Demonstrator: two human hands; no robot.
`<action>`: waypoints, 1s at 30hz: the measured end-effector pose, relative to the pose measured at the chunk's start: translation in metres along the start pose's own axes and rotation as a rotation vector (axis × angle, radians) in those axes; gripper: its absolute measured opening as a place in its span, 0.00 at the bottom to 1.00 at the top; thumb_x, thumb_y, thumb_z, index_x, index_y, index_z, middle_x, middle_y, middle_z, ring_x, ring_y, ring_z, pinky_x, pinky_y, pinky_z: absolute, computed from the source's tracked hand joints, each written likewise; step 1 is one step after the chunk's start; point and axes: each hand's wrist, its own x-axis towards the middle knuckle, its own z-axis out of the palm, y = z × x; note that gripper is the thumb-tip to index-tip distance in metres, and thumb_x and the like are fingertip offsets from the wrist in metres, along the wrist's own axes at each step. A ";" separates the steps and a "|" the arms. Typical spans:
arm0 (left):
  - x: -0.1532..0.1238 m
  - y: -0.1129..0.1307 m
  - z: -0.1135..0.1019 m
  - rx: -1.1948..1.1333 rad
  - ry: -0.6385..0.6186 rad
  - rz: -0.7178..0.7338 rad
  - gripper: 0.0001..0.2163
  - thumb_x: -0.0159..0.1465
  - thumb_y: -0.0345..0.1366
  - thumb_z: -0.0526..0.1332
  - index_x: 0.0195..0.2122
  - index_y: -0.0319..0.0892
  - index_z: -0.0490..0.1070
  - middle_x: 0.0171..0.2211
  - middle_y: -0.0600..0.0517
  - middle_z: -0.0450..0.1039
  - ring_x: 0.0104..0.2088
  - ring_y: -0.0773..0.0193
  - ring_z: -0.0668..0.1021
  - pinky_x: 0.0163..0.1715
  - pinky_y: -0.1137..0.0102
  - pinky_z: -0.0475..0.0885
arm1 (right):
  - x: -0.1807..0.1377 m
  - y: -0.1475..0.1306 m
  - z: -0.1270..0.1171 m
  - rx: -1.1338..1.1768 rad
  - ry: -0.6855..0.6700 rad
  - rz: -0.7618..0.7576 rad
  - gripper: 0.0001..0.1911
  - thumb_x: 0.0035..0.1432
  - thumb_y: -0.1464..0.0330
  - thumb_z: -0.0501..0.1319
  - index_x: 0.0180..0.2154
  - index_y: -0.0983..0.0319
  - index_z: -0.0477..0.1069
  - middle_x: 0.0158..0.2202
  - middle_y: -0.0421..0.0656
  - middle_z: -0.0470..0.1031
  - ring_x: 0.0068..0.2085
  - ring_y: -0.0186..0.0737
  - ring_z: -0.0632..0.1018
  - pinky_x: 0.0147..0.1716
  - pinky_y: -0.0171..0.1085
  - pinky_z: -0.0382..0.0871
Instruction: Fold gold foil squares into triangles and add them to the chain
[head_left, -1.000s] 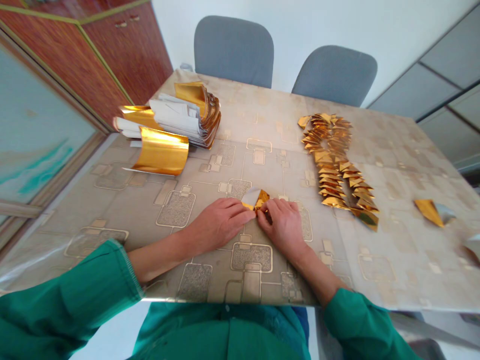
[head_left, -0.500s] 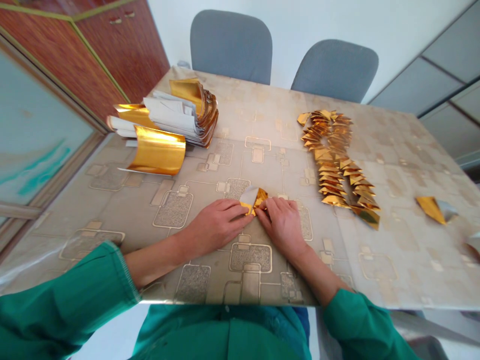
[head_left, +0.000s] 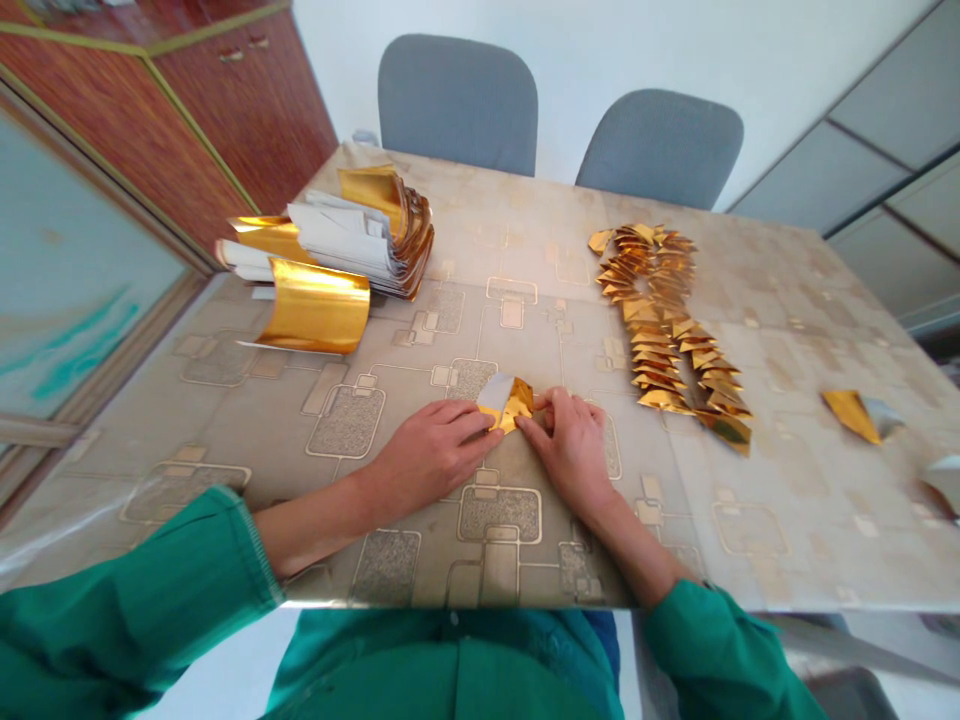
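two hands, one small folded foil between them. the left hand (head_left: 431,455) has its fingers (head_left: 471,424) lying close together, their tips touching the lower left of the folded foil (head_left: 508,403). the right hand (head_left: 570,450) is curled, with its fingers (head_left: 546,405) pressing on the foil's right side, so both hands are clenched on it in a pinch, not released. the foil is gold with a pale silvery face showing on its left, and it sits on the table cover (head_left: 386,565), a beige mat with a square pattern, right between the fingertips.

just beyond the right hand's fingers lies one long chain (head_left: 652,320) of folded gold pieces, too many to count. farther right are two loose pieces: one gold and silver foil (head_left: 859,415), and one blurred scrap (head_left: 946,483) at the mat's edge.

up and left of the left hand's fingers stand one curled gold sheet (head_left: 315,312), one stack (head_left: 360,235) of white-backed foil sheets, and one gold roll (head_left: 270,235) tucked behind the curled sheet.

two green sleeves (head_left: 127,570) (head_left: 720,650) cover the forearms, nearest the mat's edge. two grey chairs (head_left: 457,105) (head_left: 660,150) stand past the far side.
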 end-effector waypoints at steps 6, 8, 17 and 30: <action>0.001 0.001 0.000 0.003 0.017 0.004 0.11 0.70 0.32 0.56 0.50 0.42 0.73 0.47 0.48 0.75 0.48 0.57 0.74 0.49 0.61 0.73 | 0.000 0.006 -0.001 0.087 -0.014 0.054 0.09 0.65 0.60 0.57 0.37 0.58 0.68 0.27 0.39 0.72 0.33 0.42 0.72 0.38 0.41 0.55; 0.002 0.001 0.000 0.006 0.023 0.007 0.10 0.70 0.33 0.56 0.50 0.42 0.73 0.47 0.48 0.75 0.48 0.58 0.75 0.48 0.61 0.72 | 0.001 0.005 -0.001 0.089 -0.031 0.049 0.08 0.64 0.61 0.59 0.37 0.58 0.68 0.27 0.38 0.71 0.33 0.42 0.72 0.38 0.41 0.55; 0.005 -0.009 0.001 -0.038 0.051 0.032 0.10 0.72 0.38 0.54 0.45 0.44 0.75 0.44 0.50 0.76 0.46 0.59 0.75 0.48 0.61 0.72 | 0.009 0.014 -0.008 0.201 -0.090 0.015 0.05 0.57 0.68 0.64 0.37 0.59 0.70 0.25 0.36 0.69 0.30 0.39 0.70 0.33 0.38 0.58; 0.006 -0.009 -0.003 0.090 0.049 0.109 0.10 0.72 0.32 0.53 0.46 0.40 0.74 0.46 0.48 0.76 0.47 0.59 0.75 0.47 0.63 0.72 | 0.002 -0.002 -0.013 0.094 -0.108 -0.238 0.07 0.64 0.65 0.61 0.33 0.59 0.73 0.32 0.41 0.75 0.37 0.41 0.71 0.38 0.40 0.57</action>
